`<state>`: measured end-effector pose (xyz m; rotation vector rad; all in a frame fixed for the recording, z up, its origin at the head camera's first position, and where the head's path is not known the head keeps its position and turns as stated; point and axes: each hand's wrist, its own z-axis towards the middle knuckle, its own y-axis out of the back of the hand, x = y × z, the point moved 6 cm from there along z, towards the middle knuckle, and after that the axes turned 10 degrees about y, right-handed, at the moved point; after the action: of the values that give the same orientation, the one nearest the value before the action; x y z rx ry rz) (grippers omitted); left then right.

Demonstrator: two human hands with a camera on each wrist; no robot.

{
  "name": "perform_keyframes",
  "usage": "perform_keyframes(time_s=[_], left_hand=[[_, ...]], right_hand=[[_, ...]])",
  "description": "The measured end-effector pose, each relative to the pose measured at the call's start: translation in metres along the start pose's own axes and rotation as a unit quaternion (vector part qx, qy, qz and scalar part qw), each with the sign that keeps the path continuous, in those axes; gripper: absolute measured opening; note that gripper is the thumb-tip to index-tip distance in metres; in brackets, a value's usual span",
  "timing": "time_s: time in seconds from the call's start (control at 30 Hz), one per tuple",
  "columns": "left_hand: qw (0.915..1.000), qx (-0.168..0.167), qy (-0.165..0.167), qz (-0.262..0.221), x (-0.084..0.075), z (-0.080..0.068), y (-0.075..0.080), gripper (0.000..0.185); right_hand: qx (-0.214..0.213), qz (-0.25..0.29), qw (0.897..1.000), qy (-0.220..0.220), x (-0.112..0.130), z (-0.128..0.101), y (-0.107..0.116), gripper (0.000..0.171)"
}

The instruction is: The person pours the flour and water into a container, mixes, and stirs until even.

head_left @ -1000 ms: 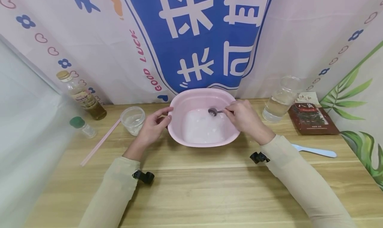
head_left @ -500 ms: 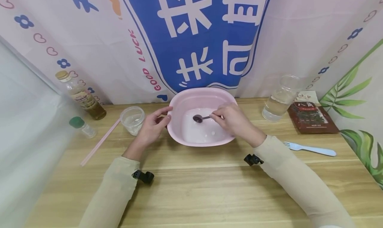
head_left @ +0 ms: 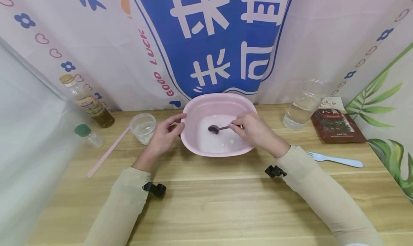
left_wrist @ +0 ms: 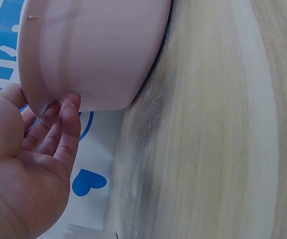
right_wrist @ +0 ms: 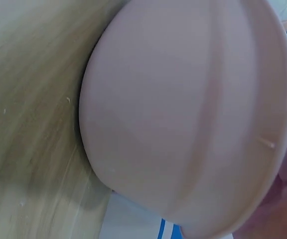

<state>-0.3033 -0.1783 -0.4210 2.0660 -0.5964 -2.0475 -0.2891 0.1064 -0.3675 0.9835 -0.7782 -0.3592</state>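
Right now your left hand (head_left: 164, 133) rests with loosely curled fingers against the left rim of the pink basin (head_left: 196, 147) at frame centre. Your right hand (head_left: 253, 129) pinches the spoon (head_left: 217, 128), whose handle runs left-right, bowl pointing left over the white contents.

I see a smooth, matt pink plastic basin (head_left: 219, 106) on a pale wood-grain table (head_left: 226, 203) with a satin finish. The spoon (head_left: 217, 128) inside the basin looks like shiny metal. Left of the basin stands a clear plastic cup (head_left: 142, 127); right of it, a glossy paper packet (head_left: 335, 126) and a pale blue plastic fork (head_left: 335, 160).
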Motion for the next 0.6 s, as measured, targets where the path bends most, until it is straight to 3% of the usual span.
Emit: perform_keyframes(time_s=[0.23, 0.6], left_hand=[[1.0, -0.001, 0.003, 0.001, 0.0, 0.001, 0.001, 0.043], [1.0, -0.002, 0.001, -0.003, 0.0, 0.0, 0.0, 0.042]], right_hand=[[-0.033, -0.051, 0.998, 0.0, -0.005, -0.003, 0.011, 0.017], [-0.022, 0.002, 0.999, 0.025, 0.0, -0.006, 0.005, 0.016]])
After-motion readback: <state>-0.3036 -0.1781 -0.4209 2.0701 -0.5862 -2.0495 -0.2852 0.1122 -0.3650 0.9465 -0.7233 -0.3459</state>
